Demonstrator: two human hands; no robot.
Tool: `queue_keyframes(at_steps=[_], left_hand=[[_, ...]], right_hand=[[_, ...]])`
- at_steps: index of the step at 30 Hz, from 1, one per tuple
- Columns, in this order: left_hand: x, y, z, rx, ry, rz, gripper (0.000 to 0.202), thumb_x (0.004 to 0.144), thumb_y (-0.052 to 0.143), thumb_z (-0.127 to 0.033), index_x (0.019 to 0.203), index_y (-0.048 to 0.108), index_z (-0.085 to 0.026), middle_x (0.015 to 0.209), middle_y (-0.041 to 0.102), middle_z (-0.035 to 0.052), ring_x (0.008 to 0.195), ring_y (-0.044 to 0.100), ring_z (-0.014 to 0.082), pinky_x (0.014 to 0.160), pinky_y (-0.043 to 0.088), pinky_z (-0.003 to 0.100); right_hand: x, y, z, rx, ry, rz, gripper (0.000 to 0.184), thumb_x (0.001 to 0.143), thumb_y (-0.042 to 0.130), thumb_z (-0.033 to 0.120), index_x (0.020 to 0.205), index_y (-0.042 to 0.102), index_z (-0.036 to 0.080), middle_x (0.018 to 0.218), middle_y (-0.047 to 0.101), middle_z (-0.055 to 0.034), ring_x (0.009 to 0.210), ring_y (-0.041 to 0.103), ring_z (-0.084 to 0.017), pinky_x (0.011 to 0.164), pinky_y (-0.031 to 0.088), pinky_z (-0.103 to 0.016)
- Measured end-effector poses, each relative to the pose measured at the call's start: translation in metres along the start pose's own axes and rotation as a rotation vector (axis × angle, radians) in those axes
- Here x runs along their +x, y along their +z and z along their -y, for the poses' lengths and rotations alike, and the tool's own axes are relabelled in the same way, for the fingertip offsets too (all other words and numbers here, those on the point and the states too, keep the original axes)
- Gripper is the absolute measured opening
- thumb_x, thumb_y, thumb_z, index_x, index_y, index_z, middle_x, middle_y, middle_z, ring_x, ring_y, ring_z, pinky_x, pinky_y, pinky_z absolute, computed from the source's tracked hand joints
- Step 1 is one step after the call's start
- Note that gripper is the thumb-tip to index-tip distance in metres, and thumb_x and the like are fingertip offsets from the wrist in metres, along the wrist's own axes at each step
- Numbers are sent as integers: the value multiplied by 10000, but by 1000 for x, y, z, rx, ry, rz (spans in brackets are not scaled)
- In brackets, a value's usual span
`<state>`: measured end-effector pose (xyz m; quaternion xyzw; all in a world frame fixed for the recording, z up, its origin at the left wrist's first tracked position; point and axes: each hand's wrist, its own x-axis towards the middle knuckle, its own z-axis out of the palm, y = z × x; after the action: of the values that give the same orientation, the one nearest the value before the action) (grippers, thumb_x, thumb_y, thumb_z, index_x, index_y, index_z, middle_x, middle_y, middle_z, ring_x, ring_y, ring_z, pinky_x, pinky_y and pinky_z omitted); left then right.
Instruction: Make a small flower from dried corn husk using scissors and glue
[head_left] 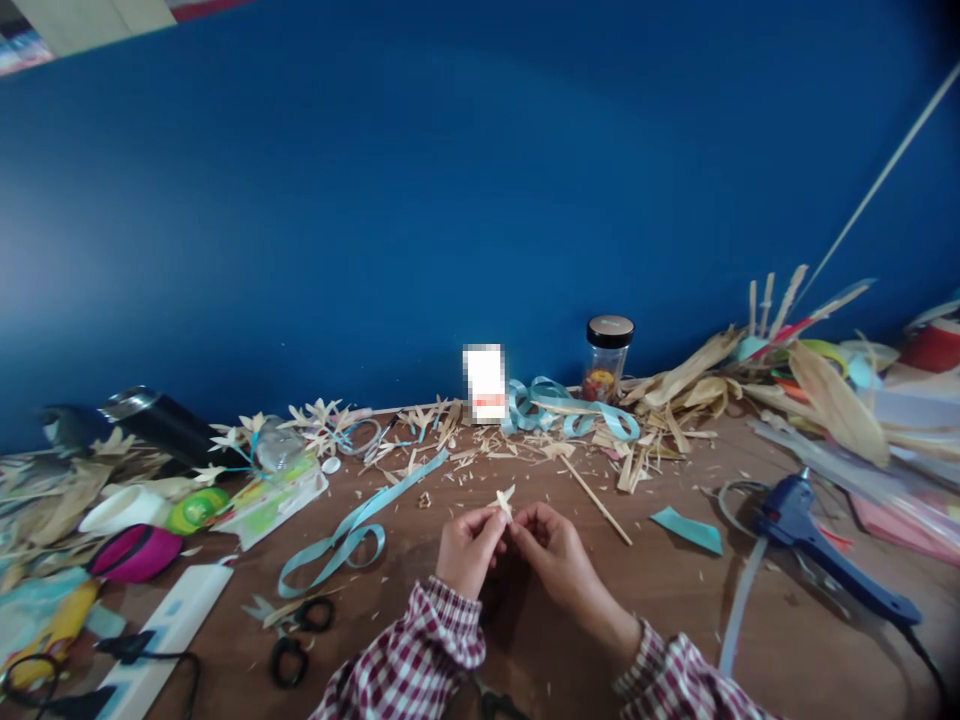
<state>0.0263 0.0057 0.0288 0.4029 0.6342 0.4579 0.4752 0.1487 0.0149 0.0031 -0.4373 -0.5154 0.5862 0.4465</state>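
Observation:
Near the middle of the brown table, my left hand pinches a small pale piece of corn husk between thumb and fingers. Its pointed tips stick up above the fingertips, like petals. My right hand is closed in a pinch right beside it, its fingertips at the husk piece's lower right. Whether the right fingers grip the same piece is hidden. Black-handled scissors lie with blades apart to the left of my left sleeve. A thin stick rests beyond my right hand.
A blue glue gun with its cord lies at right, near a teal scrap. Light-blue ribbon curls at left, by a white power strip. Husk scraps, a lidded jar and a black tumbler line the blue wall.

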Motion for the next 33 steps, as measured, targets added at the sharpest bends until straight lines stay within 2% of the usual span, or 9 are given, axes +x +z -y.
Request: queue_keyframes(at_steps=[4,12,18,21,25,28,33], left_hand=[[-1,2,1,7,5,-23,350,609,680,-440,744,710,-120,469,548,-13,430,460,89,359,334,168],[2,1,7,-66,-41,-17,331,600,697,-419,728,681,-114,427,467,-52,381,375,58,372,290,172],[2,-5,4,-14,-47,-22,328,605,681,-436,711,667,-126,437,472,-50,391,383,64,372,294,172],[-2,-8,5,19,-52,56,320,614,671,-441,665,658,-126,421,464,-50,377,366,59,368,274,175],[-9,-5,8,84,-56,196,310,635,651,-424,551,615,-128,394,455,-44,350,341,51,356,242,181],[-12,-4,9,79,-87,231,255,645,640,-381,589,612,-134,379,437,-58,325,322,47,343,230,180],[-12,-6,6,63,-105,274,167,636,642,-297,652,624,-131,418,492,-50,313,319,36,337,227,177]], right_hand=[[-1,0,0,-50,-31,-22,230,763,591,375,711,535,158,637,555,-4,573,480,-124,518,372,-228],[-1,-2,-2,-62,-35,11,203,762,587,349,688,541,166,607,526,15,543,443,-112,494,340,-214],[-1,-2,0,-20,-66,30,202,781,582,367,779,558,167,684,571,-2,610,497,-124,547,392,-220],[0,-3,3,51,-39,36,241,805,542,398,837,584,164,656,566,10,572,491,-110,532,390,-211],[1,-6,8,60,16,81,278,762,581,423,696,593,153,554,527,29,495,455,-94,476,358,-201],[1,-6,9,92,30,66,273,730,617,407,640,575,153,518,504,43,462,435,-81,454,345,-194],[1,-3,8,191,83,13,257,721,622,413,682,555,168,470,472,69,397,400,-68,400,315,-185]])
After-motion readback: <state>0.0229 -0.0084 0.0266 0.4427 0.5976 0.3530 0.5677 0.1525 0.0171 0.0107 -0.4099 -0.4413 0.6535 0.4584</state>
